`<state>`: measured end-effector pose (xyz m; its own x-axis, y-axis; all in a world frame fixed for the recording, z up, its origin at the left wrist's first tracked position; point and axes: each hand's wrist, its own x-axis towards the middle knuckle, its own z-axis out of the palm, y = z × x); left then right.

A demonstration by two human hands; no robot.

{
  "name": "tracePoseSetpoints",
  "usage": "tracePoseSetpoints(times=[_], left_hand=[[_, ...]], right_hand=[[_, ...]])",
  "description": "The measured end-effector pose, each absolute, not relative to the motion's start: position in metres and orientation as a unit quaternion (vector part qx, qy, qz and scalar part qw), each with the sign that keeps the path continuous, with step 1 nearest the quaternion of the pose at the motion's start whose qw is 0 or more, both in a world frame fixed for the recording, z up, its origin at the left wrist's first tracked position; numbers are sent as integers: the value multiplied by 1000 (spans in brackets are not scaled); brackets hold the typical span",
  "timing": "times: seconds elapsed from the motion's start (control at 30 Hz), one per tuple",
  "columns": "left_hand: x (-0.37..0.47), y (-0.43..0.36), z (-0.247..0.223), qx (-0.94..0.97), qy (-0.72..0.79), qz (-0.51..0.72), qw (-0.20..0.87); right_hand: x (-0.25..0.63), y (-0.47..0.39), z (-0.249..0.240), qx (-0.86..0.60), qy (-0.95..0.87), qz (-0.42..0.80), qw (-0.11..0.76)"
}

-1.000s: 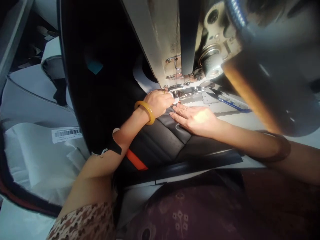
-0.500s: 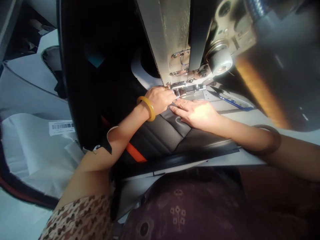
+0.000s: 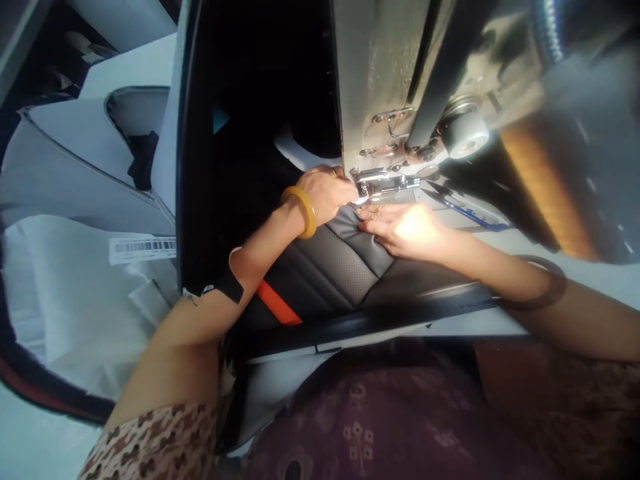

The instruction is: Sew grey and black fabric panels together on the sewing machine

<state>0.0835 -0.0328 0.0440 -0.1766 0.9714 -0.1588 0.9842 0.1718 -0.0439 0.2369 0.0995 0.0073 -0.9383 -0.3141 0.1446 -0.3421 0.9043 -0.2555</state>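
A black leather-like seat cover (image 3: 345, 257) with a perforated panel and an orange strip (image 3: 280, 307) lies under the sewing machine's head. My left hand (image 3: 325, 192), with a yellow bangle (image 3: 306, 212) at the wrist, is curled on the cover's edge close beside the presser foot (image 3: 367, 183). Just right of it, my right hand (image 3: 405, 227) has its fingers bent together at the same edge, where the material puckers. The fingertips of the left hand are partly hidden near the foot.
Blue-handled thread snips (image 3: 470, 210) lie on the machine bed right of the foot. A white knob (image 3: 465, 133) sticks out above. Pale padded pieces (image 3: 75, 287) with a barcode label (image 3: 143, 249) are piled at the left.
The view has shifted, so the machine and cover appear farther right. My right hand's fingers, flatter before, are now drawn in at the cover's edge. My left hand stays beside the foot.
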Motion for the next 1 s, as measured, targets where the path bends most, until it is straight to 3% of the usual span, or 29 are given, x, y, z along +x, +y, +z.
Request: tracePoseSetpoints(times=[0.23,0.5,0.9,1.0], left_hand=[[97,-29,53,651,741,-149,65],[116,-29,49,684,711,-162,-16],[82,-38,52,655,748,-106,-24],[86,-38,50,679,724,-124,3]], right_hand=[[242,94,6,146,-984,72,70],[241,92,13,138,-989,16,39],[239,90,6,141,-984,102,43],[240,90,4,143,-986,69,58]])
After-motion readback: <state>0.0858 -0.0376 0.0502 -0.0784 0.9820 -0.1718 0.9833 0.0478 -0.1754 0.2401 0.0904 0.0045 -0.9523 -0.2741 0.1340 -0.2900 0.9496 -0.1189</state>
